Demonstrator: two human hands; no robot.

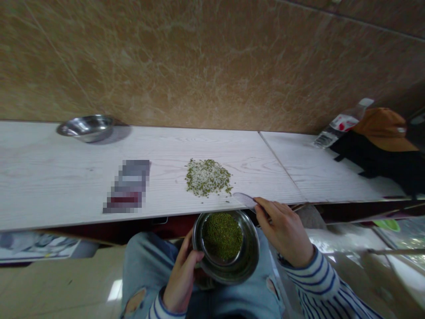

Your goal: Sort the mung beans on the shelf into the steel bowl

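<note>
My left hand (186, 270) grips the side of a metal bowl (250, 261), thumb on its rim, holding it over my lap just under the table's front edge. Green mung beans (223, 237) cover the bowl's bottom. In my right hand (285, 228) is a clear plastic spoon (244, 199), pinched by its handle, its bowl end low at the table edge. Close to the spoon's tip, a flat pile of white rice-like grains mixed with green beans (207, 177) lies on the table, a few loose beans scattered around it.
A shallow metal bowl (86, 128) stands at the back left by the tiled wall. A pixelated flat item (128, 186) lies left of the pile. At the right are a plastic bottle (343, 124), a brown cap (381, 126) and black cloth (375, 157).
</note>
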